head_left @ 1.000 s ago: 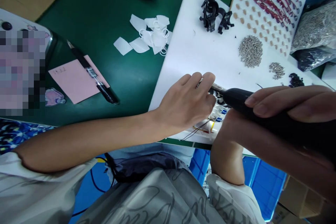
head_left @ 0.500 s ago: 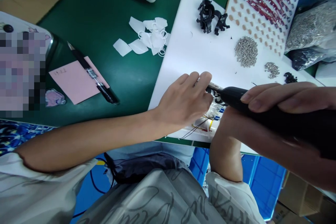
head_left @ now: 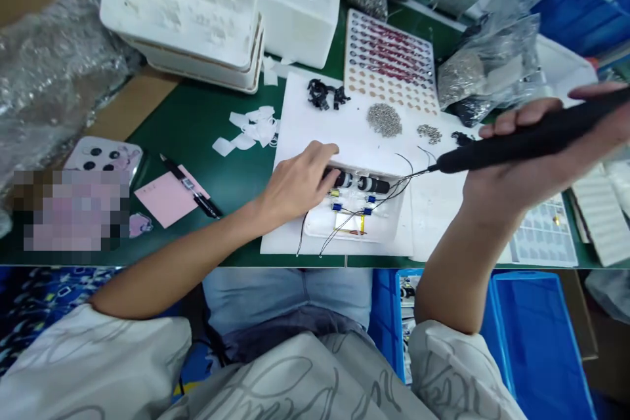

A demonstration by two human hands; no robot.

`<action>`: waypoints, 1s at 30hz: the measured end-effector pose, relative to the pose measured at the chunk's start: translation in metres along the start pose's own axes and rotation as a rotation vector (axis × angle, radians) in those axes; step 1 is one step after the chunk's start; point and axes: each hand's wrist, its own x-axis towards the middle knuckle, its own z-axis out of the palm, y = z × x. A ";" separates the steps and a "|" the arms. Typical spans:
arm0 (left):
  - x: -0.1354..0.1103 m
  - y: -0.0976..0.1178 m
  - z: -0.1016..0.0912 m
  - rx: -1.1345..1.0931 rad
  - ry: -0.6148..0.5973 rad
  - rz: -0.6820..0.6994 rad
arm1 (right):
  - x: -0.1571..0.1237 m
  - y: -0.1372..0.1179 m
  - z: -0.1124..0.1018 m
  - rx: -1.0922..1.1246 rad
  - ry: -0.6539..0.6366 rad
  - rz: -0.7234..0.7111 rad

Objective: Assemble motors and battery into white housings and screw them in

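- Head view: left hand (head_left: pixel 295 187), fingers curled down over black cylinders (head_left: pixel 373 185) lying in a white plastic tray (head_left: pixel 315 230) ahead of the hand.
- Right hand (head_left: pixel 522 138): closed around a black pen-shaped power tool (head_left: pixel 492 154), tip beside thin black wires (head_left: pixel 403 187).
- Risk: the tip, if swung, could snag the wires and pull them loose.
- Beyond the left fingertips: a pile of small steel screws (head_left: pixel 384 119).

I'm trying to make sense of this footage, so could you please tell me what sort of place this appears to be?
It looks like an electronics assembly workbench: a white tray of wired components, a black pen-shaped tool, and a heap of tiny metal parts on a green work mat.
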 end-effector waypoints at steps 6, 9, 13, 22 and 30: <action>0.015 -0.017 -0.011 -0.240 -0.185 -0.056 | 0.048 0.023 -0.011 0.082 0.212 -0.148; 0.015 -0.018 -0.009 -0.246 -0.154 -0.082 | 0.074 0.050 -0.011 0.037 0.234 -0.157; 0.011 -0.017 -0.005 -0.272 -0.107 -0.116 | 0.093 0.085 -0.007 -0.080 0.147 -0.189; 0.009 -0.016 -0.001 -0.245 -0.049 -0.154 | 0.067 0.110 0.015 0.163 0.146 -0.132; 0.037 -0.015 -0.033 -0.220 -0.132 -0.093 | 0.066 0.074 0.024 0.352 0.202 -0.164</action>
